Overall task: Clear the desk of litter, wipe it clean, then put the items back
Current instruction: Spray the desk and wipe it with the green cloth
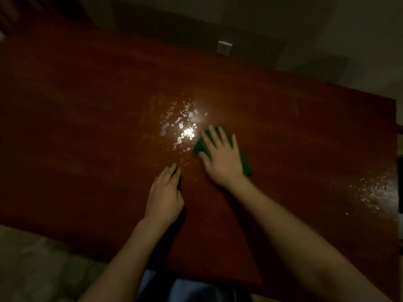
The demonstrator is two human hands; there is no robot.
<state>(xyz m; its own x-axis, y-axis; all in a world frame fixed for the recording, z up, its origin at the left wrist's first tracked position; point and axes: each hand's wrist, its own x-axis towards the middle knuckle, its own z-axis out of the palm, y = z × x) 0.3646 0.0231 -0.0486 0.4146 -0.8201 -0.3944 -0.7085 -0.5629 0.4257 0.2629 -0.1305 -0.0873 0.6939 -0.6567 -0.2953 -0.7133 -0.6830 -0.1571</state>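
The wiping step is in hand. The right hand (221, 156) lies flat on a folded green cloth (245, 164), just right of the frame's middle, with fingers straight and spread, pressing down rather than curling round it; its grip is open on the cloth. The left hand (164, 192) rests on the bare red-brown wooden table (87, 118) just below and left of it, fingers straight and together, holding nothing.

Directly left of the cloth, around the frame's middle, a patch of wet droplets (182, 125) shines under a bright light reflection. A second glistening wet streak (370, 192) sits near the table's right edge, well apart from the hands. No litter or desk items show on the visible top, so the clearing looks done and the putting back not yet begun.

To wipe well, I judge the palm should keep even pressure over the whole fold and sweep left through the droplets in overlapping passes, so no beads are merely pushed aside. The left hand serves best as a brace, kept clear of the wet patch. The streak at the right edge will need its own pass, and a fresh face of the cloth if it smears. The dim light hides dull residue, so checking against the glare helps.

A white wall socket (224, 47) shows beyond the table's far edge, in the upper middle.
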